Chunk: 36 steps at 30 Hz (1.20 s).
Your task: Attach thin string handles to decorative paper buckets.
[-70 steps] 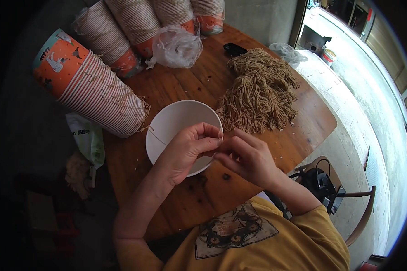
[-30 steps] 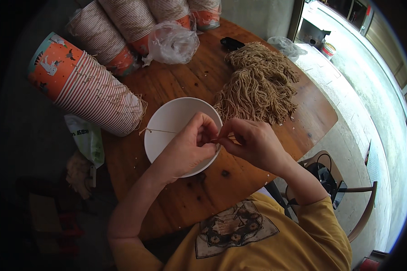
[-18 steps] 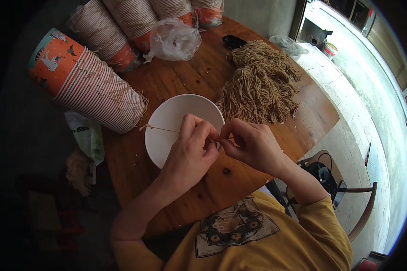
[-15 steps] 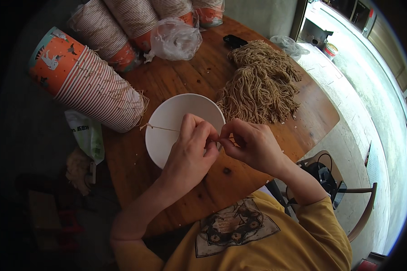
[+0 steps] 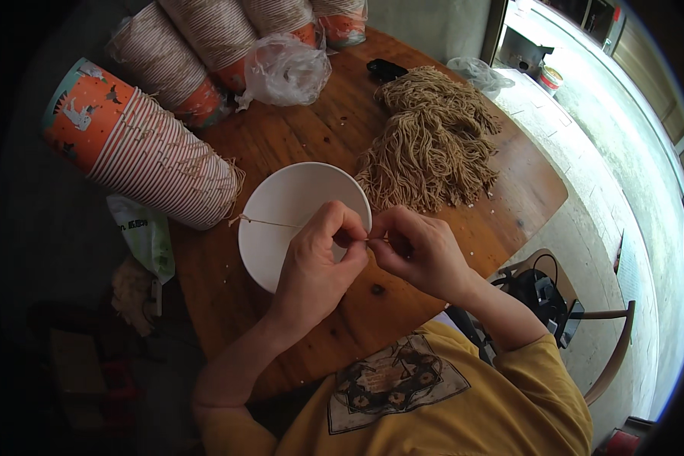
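A white paper tub (image 5: 270,254) stands on the table in front of me, its open mouth facing up. From its left rim a thin tan string (image 5: 270,223) with a small knot runs across the mouth to my fingers. My left hand (image 5: 319,262), above the tub's right part, pinches the string between thumb and forefinger. Close by at the tub's right rim, my right hand (image 5: 418,247) is closed in a pinch on the string too; the fingers hide its end. Beyond the right hand lies a large heap of tan cut strings (image 5: 441,144).
At the left lies a nested stack of orange-patterned tubs (image 5: 148,148) with strings hanging from them. More tub stacks (image 5: 167,57) and a crumpled clear plastic bag (image 5: 289,68) are at the back. A black object (image 5: 387,70) sits near the heap. A wooden chair (image 5: 612,357) stands at the right.
My fingertips have drawn a little closer together at the string, and the left hand's thumb and forefinger form a rounder ring. The whole view has shifted slightly.
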Available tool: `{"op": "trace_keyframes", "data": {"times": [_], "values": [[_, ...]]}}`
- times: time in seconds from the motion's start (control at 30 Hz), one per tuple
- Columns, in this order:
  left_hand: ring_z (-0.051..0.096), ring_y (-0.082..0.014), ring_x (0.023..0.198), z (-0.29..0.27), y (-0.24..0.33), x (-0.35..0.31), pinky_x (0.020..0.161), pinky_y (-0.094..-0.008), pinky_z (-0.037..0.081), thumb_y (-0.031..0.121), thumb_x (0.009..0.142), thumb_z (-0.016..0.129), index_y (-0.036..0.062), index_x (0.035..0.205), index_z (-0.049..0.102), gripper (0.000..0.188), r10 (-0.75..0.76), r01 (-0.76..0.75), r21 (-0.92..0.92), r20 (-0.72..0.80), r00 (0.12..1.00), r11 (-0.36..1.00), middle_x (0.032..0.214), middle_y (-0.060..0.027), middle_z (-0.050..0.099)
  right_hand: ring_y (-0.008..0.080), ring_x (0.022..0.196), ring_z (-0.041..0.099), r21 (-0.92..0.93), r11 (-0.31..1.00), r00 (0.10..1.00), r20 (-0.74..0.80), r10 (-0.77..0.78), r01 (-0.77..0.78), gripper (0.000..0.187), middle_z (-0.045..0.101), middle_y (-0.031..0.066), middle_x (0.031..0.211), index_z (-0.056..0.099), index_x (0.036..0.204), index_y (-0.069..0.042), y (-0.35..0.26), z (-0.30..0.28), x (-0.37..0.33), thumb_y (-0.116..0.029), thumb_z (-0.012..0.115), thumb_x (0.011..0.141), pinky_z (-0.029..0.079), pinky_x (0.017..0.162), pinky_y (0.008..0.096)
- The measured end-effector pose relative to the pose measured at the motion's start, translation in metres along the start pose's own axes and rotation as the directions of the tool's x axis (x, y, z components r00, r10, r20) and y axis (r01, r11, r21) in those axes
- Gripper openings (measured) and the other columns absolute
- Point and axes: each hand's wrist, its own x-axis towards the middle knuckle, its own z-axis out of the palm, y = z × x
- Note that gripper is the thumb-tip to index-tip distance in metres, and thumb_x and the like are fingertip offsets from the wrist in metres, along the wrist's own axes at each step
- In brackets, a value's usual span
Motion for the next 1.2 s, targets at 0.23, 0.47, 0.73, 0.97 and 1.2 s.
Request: {"op": "trace_keyframes", "data": {"times": [0.23, 0.47, 0.73, 0.97, 1.2], "values": [[0.054, -0.0077, 0.076, 0.0, -0.007, 0.006, 0.073, -0.0242, 0.046, -0.005, 0.081, 0.057, 0.0038, 0.085, 0.048, 0.013, -0.088, 0.098, -0.199, 0.056, 0.995, 0.975, 0.079, -0.0001, 0.054, 0.0069, 0.06, 0.053, 0.359, 0.91, 0.977, 0.026, 0.213, -0.208, 0.012, 0.056, 0.0024, 0.068, 0.053, 0.09, -0.004, 0.008, 0.008, -0.007, -0.01, 0.062, 0.084, 0.043, 0.053, 0.0246], [0.054, -0.0082, 0.079, -0.001, -0.002, 0.007, 0.075, -0.024, 0.046, -0.004, 0.083, 0.058, 0.0044, 0.094, 0.051, 0.015, -0.179, 0.198, -0.275, 0.093, 0.979, 0.941, 0.085, 0.0007, 0.054, 0.0008, 0.067, 0.046, 0.615, 0.74, 0.955, 0.076, 0.288, -0.272, 0.01, 0.053, -0.0045, 0.075, 0.052, 0.09, -0.003, 0.011, 0.014, -0.006, -0.01, 0.059, 0.087, 0.039, 0.057, 0.0185], [0.056, -0.0157, 0.078, -0.004, 0.014, -0.004, 0.069, -0.0279, 0.049, -0.006, 0.081, 0.058, 0.0015, 0.103, 0.052, 0.024, -0.028, 0.019, 0.24, 0.036, 0.999, 0.971, 0.096, -0.0076, 0.051, -0.0005, 0.068, 0.041, 0.554, 0.767, 0.945, 0.142, 0.296, -0.324, 0.008, 0.049, -0.0059, 0.081, 0.051, 0.091, -0.004, 0.008, 0.011, -0.007, -0.008, 0.058, 0.089, 0.036, 0.058, 0.0163], [0.059, -0.0193, 0.077, -0.003, 0.009, -0.005, 0.061, -0.0297, 0.051, -0.003, 0.082, 0.061, 0.0006, 0.095, 0.053, 0.015, -0.059, 0.053, 0.153, 0.036, 0.998, 0.987, 0.09, -0.0091, 0.054, 0.0035, 0.064, 0.052, 0.476, 0.842, 0.966, 0.079, 0.246, -0.253, 0.012, 0.057, -0.0002, 0.07, 0.052, 0.091, -0.003, 0.009, 0.013, -0.007, -0.01, 0.06, 0.086, 0.043, 0.055, 0.0217], [0.059, -0.0193, 0.075, 0.0, 0.003, -0.006, 0.064, -0.0291, 0.05, -0.005, 0.081, 0.06, 0.0015, 0.091, 0.051, 0.015, 0.074, -0.072, 0.134, -0.008, 0.997, 0.988, 0.086, -0.0082, 0.055, 0.0005, 0.065, 0.043, 0.453, 0.856, 0.967, 0.09, 0.237, -0.251, 0.01, 0.05, -0.0045, 0.076, 0.051, 0.091, -0.003, 0.005, 0.013, -0.008, -0.008, 0.058, 0.086, 0.037, 0.056, 0.0176]]}}
